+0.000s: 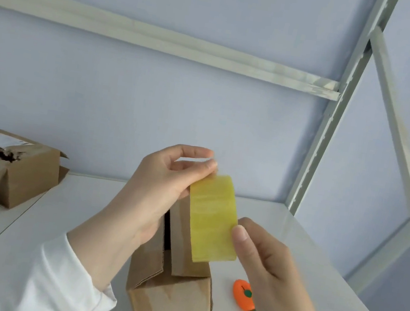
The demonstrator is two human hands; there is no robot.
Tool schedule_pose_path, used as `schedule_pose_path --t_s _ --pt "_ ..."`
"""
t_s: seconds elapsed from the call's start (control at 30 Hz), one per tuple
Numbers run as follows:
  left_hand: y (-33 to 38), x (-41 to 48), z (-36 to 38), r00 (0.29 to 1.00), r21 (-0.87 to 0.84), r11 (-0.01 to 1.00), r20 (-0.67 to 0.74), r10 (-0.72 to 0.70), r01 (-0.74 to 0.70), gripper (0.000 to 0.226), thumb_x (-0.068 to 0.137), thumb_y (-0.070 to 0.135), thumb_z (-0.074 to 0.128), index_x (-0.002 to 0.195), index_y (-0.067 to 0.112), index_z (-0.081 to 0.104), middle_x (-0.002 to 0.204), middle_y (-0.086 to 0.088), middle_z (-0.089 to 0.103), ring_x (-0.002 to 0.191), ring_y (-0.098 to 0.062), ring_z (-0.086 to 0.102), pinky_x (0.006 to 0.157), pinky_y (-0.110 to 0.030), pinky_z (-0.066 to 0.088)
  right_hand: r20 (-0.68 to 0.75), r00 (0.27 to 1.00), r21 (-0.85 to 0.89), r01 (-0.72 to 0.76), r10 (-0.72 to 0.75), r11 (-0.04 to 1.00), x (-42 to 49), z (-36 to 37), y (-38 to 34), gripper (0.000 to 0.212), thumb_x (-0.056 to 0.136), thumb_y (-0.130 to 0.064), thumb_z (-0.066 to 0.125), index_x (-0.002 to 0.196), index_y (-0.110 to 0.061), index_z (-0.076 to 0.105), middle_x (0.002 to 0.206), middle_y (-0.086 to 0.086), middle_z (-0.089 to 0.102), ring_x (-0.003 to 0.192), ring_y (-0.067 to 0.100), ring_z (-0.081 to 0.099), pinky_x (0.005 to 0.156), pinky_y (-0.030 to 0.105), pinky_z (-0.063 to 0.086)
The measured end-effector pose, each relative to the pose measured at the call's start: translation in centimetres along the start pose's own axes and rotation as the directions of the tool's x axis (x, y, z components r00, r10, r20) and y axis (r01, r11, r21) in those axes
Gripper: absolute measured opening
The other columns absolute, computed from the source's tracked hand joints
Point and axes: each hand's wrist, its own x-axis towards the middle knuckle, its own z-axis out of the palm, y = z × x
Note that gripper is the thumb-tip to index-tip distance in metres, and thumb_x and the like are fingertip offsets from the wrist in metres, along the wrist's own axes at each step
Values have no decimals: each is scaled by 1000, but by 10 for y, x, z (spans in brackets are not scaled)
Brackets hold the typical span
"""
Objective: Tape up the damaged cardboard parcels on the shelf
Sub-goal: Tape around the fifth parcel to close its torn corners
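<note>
Pinching tape roll point(212, 216) top w/ L hand point(165, 178), R hand point(270, 261) gripping lower edge

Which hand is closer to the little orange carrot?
The right hand: its wrist lies right beside the carrot. The left hand is higher, pinching the top of the yellow tape.

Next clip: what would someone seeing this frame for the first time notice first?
The yellow tape is held up mid-frame, pinched at its top by the left hand, with the thumb of the right hand on its lower edge. Just below it stands a cardboard parcel with its top flaps gaping. A second parcel, torn open on top, sits at the far left of the white shelf.
</note>
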Motion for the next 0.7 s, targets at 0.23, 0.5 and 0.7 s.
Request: schedule_pose_path --t_s 0.23,0.5,0.7 --pt "12 9 -25 999 -61 998 27 -22 23 21 58 36 70 69 17 70 69 5 68 66 -5 64 65 -25 50 -33 999 23 14 -13 1000 7 34 -18 61 72 -80 41 85 -21 53 73 3 66 71 32 58 68 42 46" --pt "75 24 -81 961 -109 956 25 275 -271 13 51 39 68 52 27 71 68 14 71 69 3 66 83 -24 51 -220 957 63 -177 187 982 38 71 -68 56 64 -63 51 78 -9 59 53 -1 66 48 5 60 52 12 43" --pt "68 57 -102 986 -113 982 52 157 -151 9 83 28 68 75 25 67 64 14 69 68 3 66 78 -20 48 -179 940 -30 -302 292 953 39 82 -82 58 68 -73 57 84 -18 65 72 -3 73 71 21 69 72 27 51"
